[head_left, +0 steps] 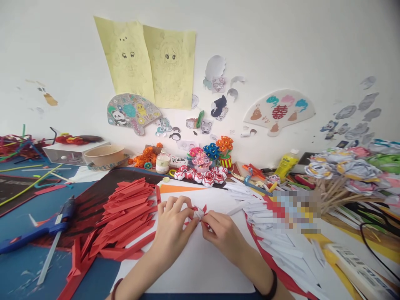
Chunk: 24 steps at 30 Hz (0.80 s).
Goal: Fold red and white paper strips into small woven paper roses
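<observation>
Two wristbands lay nearest the viewer: a dark red band (116, 288) on the left wrist and a black band (274, 284) on the right. Under the grip spread a white sheet (203, 266); well to the right of it lay a white printed object (359, 271). Above the sheet, the left hand (173, 221) and the right hand (223, 231) met, each pinching between thumb and fingertips a small red-and-white folded paper piece (198, 213), which sat between the two hands, partly hidden by the fingers. Left of the grip were heaped red folded strips (128, 214); farther left, a blue glue gun (59, 225) rested beside a translucent glue stick (49, 258). Right of the grip fanned white folded strips (275, 246). Just beyond the grip showed an orange sheet (181, 189), and behind that a row of red-and-white paper flowers (208, 178). A lidded jar (163, 162) stood beyond and to the left, a yellow bottle (286, 164) beyond and to the right, with stemmed paper flowers (321, 168) farther right. Farthest, on the wall above the grip, hung two yellow drawings (173, 66) and two decorated fan shapes (279, 108).
</observation>
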Tool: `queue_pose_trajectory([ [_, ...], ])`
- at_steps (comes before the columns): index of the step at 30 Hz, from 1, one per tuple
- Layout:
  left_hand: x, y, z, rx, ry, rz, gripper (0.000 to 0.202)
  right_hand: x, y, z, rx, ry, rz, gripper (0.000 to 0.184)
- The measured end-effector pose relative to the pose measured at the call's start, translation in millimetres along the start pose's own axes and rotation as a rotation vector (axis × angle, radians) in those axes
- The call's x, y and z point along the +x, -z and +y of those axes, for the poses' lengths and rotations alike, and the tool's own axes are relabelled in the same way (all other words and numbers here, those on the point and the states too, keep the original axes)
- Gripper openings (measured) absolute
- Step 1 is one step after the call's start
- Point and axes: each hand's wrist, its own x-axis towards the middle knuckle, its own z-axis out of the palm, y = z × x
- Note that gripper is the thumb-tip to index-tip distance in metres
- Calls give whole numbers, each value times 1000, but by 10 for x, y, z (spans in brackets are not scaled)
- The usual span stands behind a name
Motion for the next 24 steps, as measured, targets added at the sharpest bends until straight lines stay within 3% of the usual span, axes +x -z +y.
queue_pose_trajectory([
  [8,16,-14,-43,-49,48,-28,17,1,12,4,36,13,-13,22],
  [15,77,-48,-97,-119,41,60,20,4,33,59,58,-13,-38,18],
  [24,64,-69,-134,-211,182,-24,22,28,92,122,37,0,-203,15],
])
